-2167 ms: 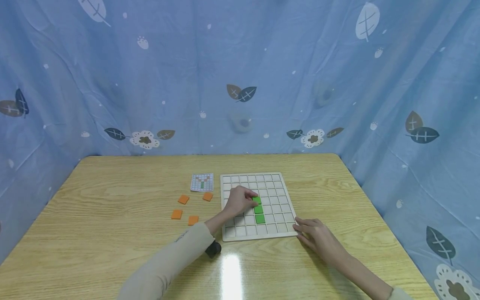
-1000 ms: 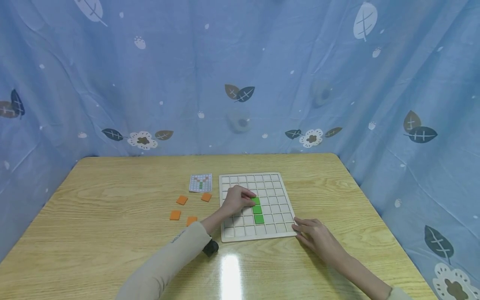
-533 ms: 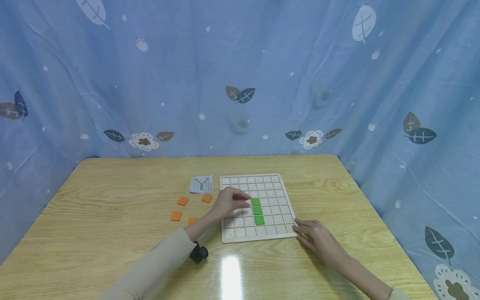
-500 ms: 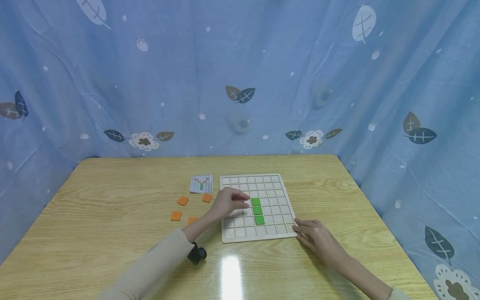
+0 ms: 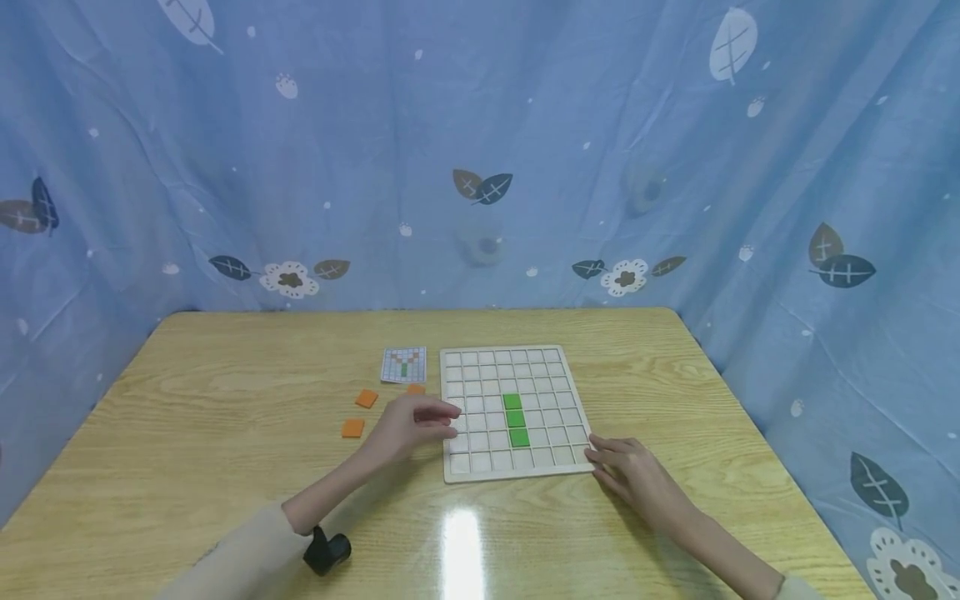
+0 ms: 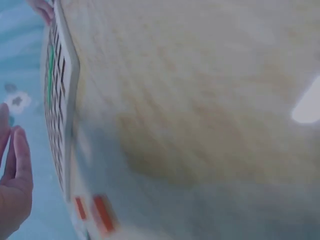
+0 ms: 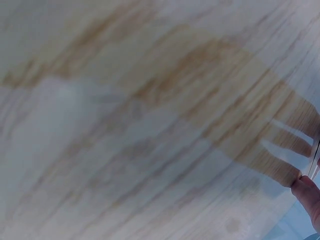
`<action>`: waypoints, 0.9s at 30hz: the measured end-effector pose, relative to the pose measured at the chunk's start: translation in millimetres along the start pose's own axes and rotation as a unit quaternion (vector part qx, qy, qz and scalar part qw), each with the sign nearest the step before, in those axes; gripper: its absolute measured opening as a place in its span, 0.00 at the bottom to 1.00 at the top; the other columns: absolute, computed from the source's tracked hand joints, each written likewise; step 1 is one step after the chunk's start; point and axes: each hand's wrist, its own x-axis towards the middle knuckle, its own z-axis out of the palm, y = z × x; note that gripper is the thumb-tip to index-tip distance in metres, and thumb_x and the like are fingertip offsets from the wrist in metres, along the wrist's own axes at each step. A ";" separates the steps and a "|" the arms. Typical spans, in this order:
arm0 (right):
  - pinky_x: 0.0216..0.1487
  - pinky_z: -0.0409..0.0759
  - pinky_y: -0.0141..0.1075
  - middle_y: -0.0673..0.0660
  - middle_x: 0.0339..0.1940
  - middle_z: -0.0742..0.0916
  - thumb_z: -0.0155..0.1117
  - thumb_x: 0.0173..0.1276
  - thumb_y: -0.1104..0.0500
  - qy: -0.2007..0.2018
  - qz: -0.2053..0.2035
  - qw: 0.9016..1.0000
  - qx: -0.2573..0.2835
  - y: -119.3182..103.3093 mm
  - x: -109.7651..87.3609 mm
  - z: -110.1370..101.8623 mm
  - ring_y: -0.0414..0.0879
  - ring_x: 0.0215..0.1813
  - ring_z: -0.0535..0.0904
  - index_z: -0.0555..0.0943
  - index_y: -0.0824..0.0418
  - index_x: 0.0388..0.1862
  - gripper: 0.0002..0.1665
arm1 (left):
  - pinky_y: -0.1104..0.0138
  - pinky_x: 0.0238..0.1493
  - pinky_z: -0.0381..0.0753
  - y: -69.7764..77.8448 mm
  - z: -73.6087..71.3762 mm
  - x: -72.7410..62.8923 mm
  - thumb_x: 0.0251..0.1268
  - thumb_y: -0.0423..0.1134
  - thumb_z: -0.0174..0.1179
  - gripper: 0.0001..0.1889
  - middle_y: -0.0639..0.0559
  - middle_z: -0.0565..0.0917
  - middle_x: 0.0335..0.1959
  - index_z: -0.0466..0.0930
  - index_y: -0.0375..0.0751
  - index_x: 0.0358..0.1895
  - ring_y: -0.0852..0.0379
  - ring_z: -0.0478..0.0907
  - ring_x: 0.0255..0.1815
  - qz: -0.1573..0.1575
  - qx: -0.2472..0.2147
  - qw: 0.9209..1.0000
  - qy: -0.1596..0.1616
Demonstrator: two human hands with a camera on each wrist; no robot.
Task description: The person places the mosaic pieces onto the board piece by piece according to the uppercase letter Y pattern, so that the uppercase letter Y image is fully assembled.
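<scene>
In the head view, my left hand hovers by the left edge of a pale grid board, thumb and fingers apart with nothing between them. Three green square tiles stand in a column on the board: a far one, a middle one and a near one. My right hand touches the board's near right corner with its fingertips, the thumb right at the edge in the right wrist view. Orange tiles lie left of the board, some hidden by my left hand.
A small pattern card showing orange and green squares lies beyond the orange tiles. A black wrist camera sits under my left wrist. Behind the wooden table hangs a blue leaf-print curtain.
My left hand has left the far green tile and drawn back leftward and nearer, now at the board's left edge. The right hand and board have stayed put.
</scene>
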 end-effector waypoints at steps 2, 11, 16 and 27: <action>0.43 0.83 0.45 0.64 0.49 0.85 0.75 0.50 0.68 0.001 0.001 1.000 0.000 0.2 0.2 -0.4 0.55 0.44 0.83 0.86 0.66 0.42 0.17 | 0.69 0.46 0.81 -2.3 -9.4 -9.3 0.59 0.30 0.66 0.16 0.36 0.83 0.47 0.81 0.26 0.50 0.45 0.82 0.46 -0.002 -0.019 1.000 -0.001; 0.41 0.83 0.44 0.64 0.49 0.85 0.76 0.48 0.68 0.007 -0.005 1.000 -0.003 -0.1 0.7 -1.1 0.54 0.43 0.83 0.87 0.66 0.42 0.18 | 0.71 0.45 0.81 -23.1 -48.8 -47.2 0.58 0.31 0.67 0.17 0.34 0.83 0.47 0.80 0.25 0.50 0.50 0.83 0.46 -0.041 -0.013 0.998 0.039; 0.41 0.83 0.44 0.63 0.49 0.85 0.76 0.48 0.68 0.002 -0.004 1.000 -0.003 -0.7 1.6 -1.1 0.54 0.43 0.83 0.87 0.65 0.42 0.18 | 0.70 0.48 0.80 -31.3 -56.2 -57.4 0.55 0.31 0.68 0.18 0.35 0.82 0.49 0.81 0.26 0.49 0.45 0.81 0.50 -0.057 0.011 0.997 0.056; 0.41 0.83 0.44 0.64 0.49 0.85 0.76 0.49 0.68 -0.001 -0.001 1.000 0.003 -0.6 1.5 -0.6 0.54 0.43 0.83 0.87 0.66 0.41 0.18 | 0.65 0.48 0.81 -35.1 -51.7 -55.8 0.49 0.26 0.70 0.17 0.37 0.84 0.45 0.83 0.28 0.45 0.43 0.82 0.48 -0.006 0.124 0.988 0.088</action>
